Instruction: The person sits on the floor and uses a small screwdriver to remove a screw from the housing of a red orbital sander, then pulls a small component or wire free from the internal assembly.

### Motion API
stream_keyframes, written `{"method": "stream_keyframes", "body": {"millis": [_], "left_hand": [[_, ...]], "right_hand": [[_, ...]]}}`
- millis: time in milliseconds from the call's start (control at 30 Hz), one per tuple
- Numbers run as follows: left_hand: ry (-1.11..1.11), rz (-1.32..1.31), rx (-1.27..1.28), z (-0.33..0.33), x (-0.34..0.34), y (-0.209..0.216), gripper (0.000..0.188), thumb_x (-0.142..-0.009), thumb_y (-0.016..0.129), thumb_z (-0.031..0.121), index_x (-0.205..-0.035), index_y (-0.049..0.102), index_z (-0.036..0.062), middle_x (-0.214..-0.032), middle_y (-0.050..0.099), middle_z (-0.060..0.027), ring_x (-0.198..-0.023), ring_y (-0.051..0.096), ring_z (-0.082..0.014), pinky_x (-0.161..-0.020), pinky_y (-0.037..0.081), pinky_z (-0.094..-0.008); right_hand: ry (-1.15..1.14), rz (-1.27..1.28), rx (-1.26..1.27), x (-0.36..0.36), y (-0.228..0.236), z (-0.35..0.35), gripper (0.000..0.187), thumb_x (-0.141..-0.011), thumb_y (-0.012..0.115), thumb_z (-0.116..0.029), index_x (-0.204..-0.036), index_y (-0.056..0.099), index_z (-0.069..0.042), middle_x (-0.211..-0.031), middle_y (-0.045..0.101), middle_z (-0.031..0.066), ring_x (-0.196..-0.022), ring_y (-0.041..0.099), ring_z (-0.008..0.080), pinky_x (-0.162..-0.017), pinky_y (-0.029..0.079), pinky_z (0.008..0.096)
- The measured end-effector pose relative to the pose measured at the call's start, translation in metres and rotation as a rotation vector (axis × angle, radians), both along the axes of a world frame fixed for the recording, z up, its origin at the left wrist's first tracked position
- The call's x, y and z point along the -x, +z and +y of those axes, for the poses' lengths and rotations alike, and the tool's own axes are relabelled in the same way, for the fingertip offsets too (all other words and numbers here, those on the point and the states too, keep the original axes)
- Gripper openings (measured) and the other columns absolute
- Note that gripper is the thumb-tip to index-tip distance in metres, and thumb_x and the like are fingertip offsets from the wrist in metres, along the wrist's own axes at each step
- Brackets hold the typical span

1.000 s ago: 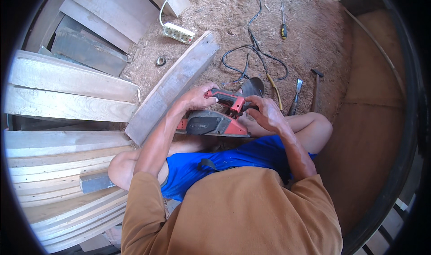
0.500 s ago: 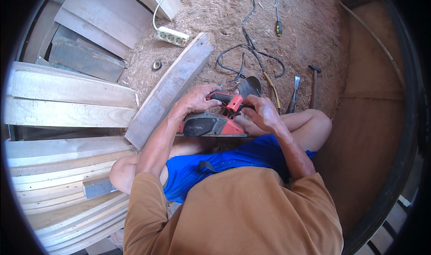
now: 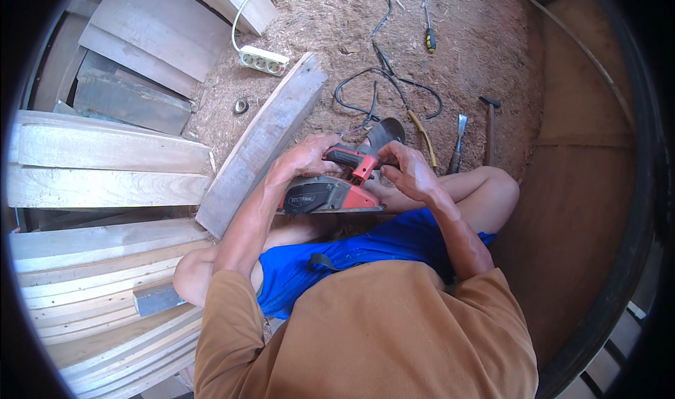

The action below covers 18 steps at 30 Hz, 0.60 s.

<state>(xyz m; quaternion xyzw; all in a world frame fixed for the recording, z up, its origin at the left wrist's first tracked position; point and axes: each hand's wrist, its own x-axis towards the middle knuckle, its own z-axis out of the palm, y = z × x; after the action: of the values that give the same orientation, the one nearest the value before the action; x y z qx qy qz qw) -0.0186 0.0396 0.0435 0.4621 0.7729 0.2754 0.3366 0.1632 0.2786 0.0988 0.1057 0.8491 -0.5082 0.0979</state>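
A red and black electric planer [image 3: 320, 194] rests across my lap, its long flat base towards me. My left hand [image 3: 309, 154] is closed round the left end of its upper handle. At the handle's right end, my right hand [image 3: 411, 170] has its fingers bent and pressed together on a dark part of the planer; the fingertips are partly hidden. Just beyond the handle shows a dark, rounded, flat piece [image 3: 387, 129], which I cannot identify for certain. A thick wooden plank [image 3: 264, 142] lies slanted on the ground, left of the planer.
Sawdust covers the ground. Beyond my hands lie a looped black cable [image 3: 373, 72], a white power strip [image 3: 264, 60], a tape roll [image 3: 241, 106], a screwdriver [image 3: 430, 37], a chisel [image 3: 459, 142] and a hammer [image 3: 490, 128]. Boards [image 3: 112, 184] are stacked left; a brown panel [image 3: 580, 209] stands right.
The view has shifted slightly. My right fingers have moved a little at the handle's end, while my left hand keeps its hold and the planer stays nearly in place.
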Motion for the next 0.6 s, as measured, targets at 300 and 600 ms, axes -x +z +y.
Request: {"method": "stream_keyframes", "body": {"millis": [300, 600], "left_hand": [[0.073, 0.008, -0.031, -0.014, -0.007, 0.011, 0.045, -0.077, 0.09, 0.029, -0.108, 0.066, 0.0063, -0.1, 0.068, -0.0187, -0.1, 0.066, -0.04, -0.086, 0.052, -0.0471], [0.075, 0.165, -0.083, -0.027, -0.024, 0.025, 0.043, -0.077, 0.082, 0.014, -0.118, 0.069, 0.01, -0.11, 0.066, -0.0172, -0.102, 0.064, -0.0385, -0.089, 0.053, -0.0484]], "right_hand": [[-0.188, -0.012, -0.072, -0.044, 0.018, -0.036, 0.029, -0.097, 0.067, -0.019, -0.114, 0.066, 0.005, -0.095, 0.073, 0.022, -0.088, 0.069, 0.0419, -0.082, 0.054, 0.0496], [-0.654, -0.134, 1.094, -0.048, -0.038, -0.061, 0.021, -0.102, 0.072, -0.019, -0.118, 0.071, -0.006, -0.093, 0.071, 0.0009, -0.075, 0.059, 0.0059, -0.066, 0.049, 0.0219]]}}
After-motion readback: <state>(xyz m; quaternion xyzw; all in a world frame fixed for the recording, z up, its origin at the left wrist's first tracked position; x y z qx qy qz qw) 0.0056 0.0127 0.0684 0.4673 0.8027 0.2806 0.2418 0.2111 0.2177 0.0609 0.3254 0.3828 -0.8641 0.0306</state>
